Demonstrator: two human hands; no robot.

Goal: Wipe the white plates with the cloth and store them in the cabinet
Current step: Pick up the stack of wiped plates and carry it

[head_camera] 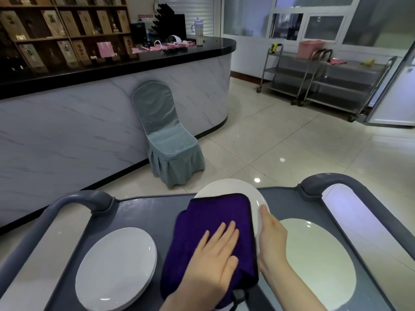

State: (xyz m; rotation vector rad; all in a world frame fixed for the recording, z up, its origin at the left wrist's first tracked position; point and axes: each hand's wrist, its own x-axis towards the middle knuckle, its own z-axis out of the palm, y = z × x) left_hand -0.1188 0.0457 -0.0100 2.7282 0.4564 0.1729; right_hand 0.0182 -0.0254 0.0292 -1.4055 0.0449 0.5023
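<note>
Plates: white ones sit at three spots on the grey cart [139, 212].
Middle plate [226, 187]: at the cart's centre, tilted with its far edge raised above the cart's far rim. Most of its face is under the cloth, so only the top and a strip on the right show.
Cloth [215, 216]: dark purple and folded, spread flat over the middle plate. Its near end hangs past the plate toward the person.
Left hand [215, 257]: lies palm down on the cloth with fingers straight and slightly spread, pressing it against the plate.
Right hand [271, 239]: clasps the middle plate's right rim, thumb along the edge. The other fingers are hidden behind the plate.
Hands: close together, with only the cloth's right edge and a strip of plate between them.
Left stack [116, 268]: looks like two plates lying flat, just left of the cloth.
Right plate [318, 261]: lies flat to the right of the right hand.
Chair [168, 140]: covered in grey-blue, standing on the tiled floor against a marble-look counter [89, 122].
Trolleys [318, 81]: steel, at the far right wall.
</note>
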